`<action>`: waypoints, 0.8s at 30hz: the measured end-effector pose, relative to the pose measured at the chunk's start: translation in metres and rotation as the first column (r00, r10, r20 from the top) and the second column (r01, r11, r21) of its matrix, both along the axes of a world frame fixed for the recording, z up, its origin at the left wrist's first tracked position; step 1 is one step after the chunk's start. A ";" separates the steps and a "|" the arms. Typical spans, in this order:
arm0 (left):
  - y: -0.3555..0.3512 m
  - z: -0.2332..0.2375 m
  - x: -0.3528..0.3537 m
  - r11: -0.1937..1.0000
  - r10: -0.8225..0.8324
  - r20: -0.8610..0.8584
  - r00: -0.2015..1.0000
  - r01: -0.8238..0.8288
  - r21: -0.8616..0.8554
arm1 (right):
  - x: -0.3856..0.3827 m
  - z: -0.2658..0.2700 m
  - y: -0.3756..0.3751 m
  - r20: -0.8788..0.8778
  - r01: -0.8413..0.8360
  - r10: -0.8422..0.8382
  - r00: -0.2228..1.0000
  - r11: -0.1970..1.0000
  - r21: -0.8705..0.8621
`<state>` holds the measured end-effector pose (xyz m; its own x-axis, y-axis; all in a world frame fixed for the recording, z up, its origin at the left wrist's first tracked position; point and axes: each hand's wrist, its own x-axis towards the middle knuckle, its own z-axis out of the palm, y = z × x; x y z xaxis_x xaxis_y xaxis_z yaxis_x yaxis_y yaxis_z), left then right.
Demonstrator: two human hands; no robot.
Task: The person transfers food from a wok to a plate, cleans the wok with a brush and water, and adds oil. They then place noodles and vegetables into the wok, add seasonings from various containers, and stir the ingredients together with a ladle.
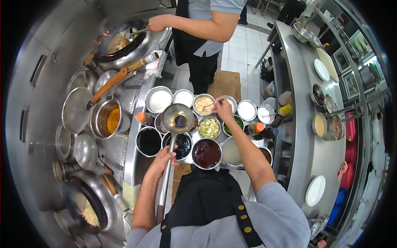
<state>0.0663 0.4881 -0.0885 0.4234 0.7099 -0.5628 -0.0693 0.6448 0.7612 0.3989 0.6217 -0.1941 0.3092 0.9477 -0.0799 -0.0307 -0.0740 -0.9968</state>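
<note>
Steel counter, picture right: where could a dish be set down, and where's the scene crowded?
On the counter, bare steel shows between the lower white plate and the bowled pale sauce, and to the picture-left of the upper white plate. Crowded: the food containers, packed beneath the right hand and the ladle in the left hand.

Ladle (pixel 168 118) above the bowls (pixel 206 167), woks (pixel 139 44) and strainers (pixel 86 152) at left, plates (pixel 315 191) on the counter (pixel 304 103) at right

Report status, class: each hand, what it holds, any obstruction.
Left hand: gripping ladle, dark liquid inside. Right hand: holding spoon at tub of tan seasoning. Ladle bowl partly hides tubs beneath.
</note>
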 end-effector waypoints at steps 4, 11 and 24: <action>0.005 -0.001 0.006 0.999 0.011 -0.013 1.000 -0.011 -0.036 | 0.001 0.017 -0.004 0.437 -0.055 0.024 0.899 0.997 0.060; 0.012 0.001 0.013 0.999 0.019 -0.037 0.999 -0.021 -0.048 | -0.001 0.020 0.002 0.657 -0.076 -0.080 0.750 0.975 0.207; 0.021 -0.006 0.021 0.998 0.009 -0.031 0.999 -0.011 -0.056 | 0.005 0.023 0.005 0.648 -0.107 -0.067 0.758 0.969 0.225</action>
<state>0.0873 0.5095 -0.0943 0.3980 0.6808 -0.6149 -0.0533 0.6863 0.7254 0.4034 0.6264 -0.1716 0.1847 0.9163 0.3552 0.6255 0.1692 -0.7617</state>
